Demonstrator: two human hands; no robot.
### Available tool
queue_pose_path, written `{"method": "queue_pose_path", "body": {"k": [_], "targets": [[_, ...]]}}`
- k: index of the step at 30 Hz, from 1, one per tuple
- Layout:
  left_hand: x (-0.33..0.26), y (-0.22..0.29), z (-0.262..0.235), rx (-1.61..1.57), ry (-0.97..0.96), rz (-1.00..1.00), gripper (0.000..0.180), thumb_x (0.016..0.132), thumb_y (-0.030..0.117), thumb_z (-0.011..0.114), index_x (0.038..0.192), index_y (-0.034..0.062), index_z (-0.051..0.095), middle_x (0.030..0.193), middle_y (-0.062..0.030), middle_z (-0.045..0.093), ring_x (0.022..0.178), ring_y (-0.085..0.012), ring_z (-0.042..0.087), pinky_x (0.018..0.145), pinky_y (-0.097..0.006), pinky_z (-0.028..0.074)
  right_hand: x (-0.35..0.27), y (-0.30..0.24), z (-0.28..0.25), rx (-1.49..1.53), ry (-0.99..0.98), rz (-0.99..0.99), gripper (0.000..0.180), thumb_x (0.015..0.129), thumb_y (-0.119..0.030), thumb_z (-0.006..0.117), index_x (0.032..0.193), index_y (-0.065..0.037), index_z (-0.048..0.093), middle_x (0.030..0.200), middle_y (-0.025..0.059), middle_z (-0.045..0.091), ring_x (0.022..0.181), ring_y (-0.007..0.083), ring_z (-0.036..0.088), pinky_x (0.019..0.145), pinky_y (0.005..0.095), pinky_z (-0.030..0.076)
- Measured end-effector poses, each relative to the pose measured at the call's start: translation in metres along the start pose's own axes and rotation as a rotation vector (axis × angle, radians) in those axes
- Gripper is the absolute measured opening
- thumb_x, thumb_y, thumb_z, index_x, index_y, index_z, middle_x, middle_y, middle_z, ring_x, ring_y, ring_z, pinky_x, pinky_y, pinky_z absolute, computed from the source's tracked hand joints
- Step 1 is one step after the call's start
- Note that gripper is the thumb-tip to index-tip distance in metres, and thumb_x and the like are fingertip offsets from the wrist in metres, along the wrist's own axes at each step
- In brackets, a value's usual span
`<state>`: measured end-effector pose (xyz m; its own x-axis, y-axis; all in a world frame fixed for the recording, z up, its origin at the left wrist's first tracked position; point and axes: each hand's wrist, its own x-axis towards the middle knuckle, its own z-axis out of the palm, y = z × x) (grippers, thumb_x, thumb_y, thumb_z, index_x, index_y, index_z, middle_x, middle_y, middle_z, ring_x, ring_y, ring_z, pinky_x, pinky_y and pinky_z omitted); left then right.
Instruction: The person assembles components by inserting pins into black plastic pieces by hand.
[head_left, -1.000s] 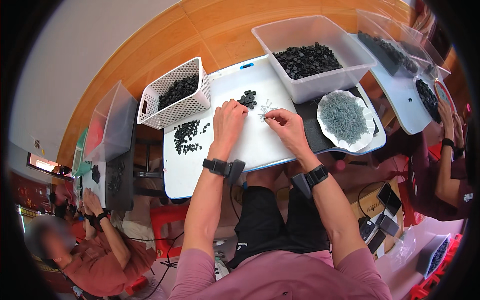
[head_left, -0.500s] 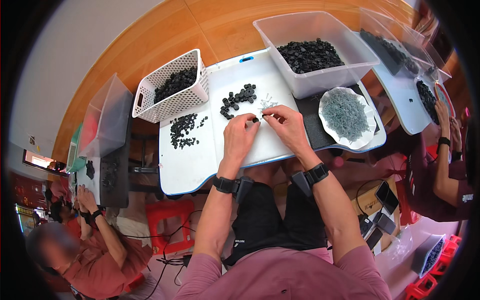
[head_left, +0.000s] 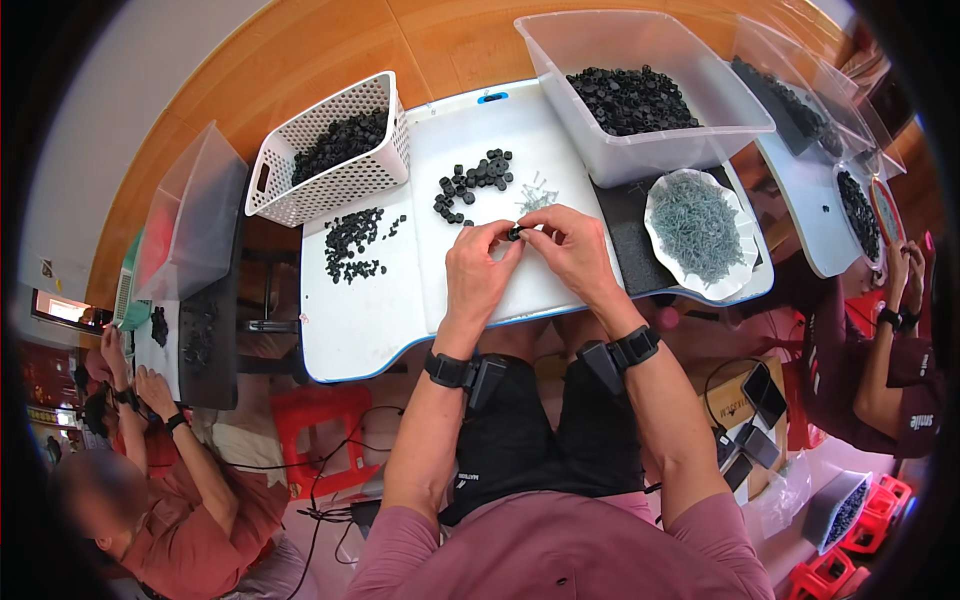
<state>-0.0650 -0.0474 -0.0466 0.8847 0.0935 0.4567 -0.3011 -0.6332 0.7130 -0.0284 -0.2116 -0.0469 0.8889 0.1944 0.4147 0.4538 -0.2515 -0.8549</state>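
Two hands are meeting over the white worktop (head_left: 370,320), and one small black ring-shaped part (head_left: 514,233) is sitting between them, just above the middle of the board. The left hand (head_left: 478,268) is pinching that part with its fingers (head_left: 503,240) drawn close together, and the right hand (head_left: 572,246) is closing its fingers (head_left: 535,226) against the same part from the other side; whether it is also holding something thin cannot be told. Beyond the hands two loose piles of black parts are lying on the board: one cluster (head_left: 472,182) near the far edge and one scatter (head_left: 352,245) to the left, with a few small grey pins (head_left: 536,196) beside the cluster. One white perforated basket (head_left: 335,190) and one clear bin (head_left: 640,140) are each holding more black parts, and one white scalloped dish (head_left: 740,270) is holding grey pins.
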Motion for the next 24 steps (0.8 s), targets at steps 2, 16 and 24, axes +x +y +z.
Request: {"method": "queue_pose_path", "body": {"k": [2,16,24], "targets": [[0.0,0.0,0.0,0.005,-0.005,0.003,0.024,0.084,0.012,0.081,0.106,0.0033,0.076,0.091,-0.0113,0.075,0.082,-0.0261,0.068,0.074,-0.037,0.056,0.0,-0.002,-0.001,-0.019,-0.017,-0.013,0.017,0.085,-0.006,0.077,0.102,-0.004,0.078,0.093,0.0103,0.076,0.073,0.0243,0.069,0.066,0.0335,0.054],[0.0,-0.004,-0.003,-0.088,-0.074,-0.072,0.028,0.084,0.012,0.082,0.11,0.0043,0.077,0.091,-0.0114,0.075,0.077,-0.0252,0.069,0.074,-0.036,0.056,-0.002,0.002,0.003,-0.066,0.007,-0.064,0.014,0.087,-0.007,0.077,0.1,-0.003,0.078,0.094,0.0116,0.077,0.077,0.0257,0.073,0.066,0.0336,0.057],[0.002,-0.002,-0.004,-0.176,-0.09,-0.24,0.028,0.086,0.009,0.083,0.113,0.0022,0.077,0.087,-0.0074,0.076,0.079,-0.0121,0.07,0.073,-0.028,0.056,-0.003,0.007,0.001,0.025,-0.014,0.005,0.013,0.089,-0.007,0.075,0.1,-0.003,0.08,0.092,0.0108,0.079,0.077,0.0207,0.074,0.067,0.0316,0.057]]}}
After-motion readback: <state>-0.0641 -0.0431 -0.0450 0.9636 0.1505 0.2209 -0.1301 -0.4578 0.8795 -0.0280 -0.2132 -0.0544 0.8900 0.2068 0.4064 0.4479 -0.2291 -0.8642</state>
